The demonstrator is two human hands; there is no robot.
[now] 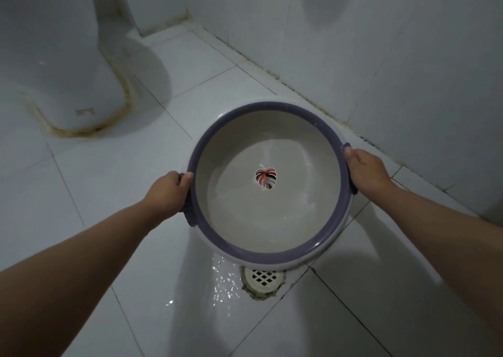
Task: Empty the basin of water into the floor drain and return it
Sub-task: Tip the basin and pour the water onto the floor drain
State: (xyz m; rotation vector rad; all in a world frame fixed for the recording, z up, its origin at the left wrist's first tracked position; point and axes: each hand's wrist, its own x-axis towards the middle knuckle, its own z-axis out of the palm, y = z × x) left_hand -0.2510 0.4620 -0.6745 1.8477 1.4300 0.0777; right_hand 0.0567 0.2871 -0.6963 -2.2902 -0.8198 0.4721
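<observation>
Where white tiles [114, 182] glisten (wet), basin [268, 250] overhangs drain [263, 278].

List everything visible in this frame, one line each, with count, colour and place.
basin: one, white with purple rim, held over the floor, centre
leaf picture: one, red and white, basin bottom
water: shallow, clear, in the basin
floor drain: one, white grate, just below the basin's near edge
wet patch: one, glistening, left of the drain
toilet base: one, white, stained seal, upper left
floor tiles: white
wall tiles: white, right
left hand: on left handle
right hand: on right handle
</observation>
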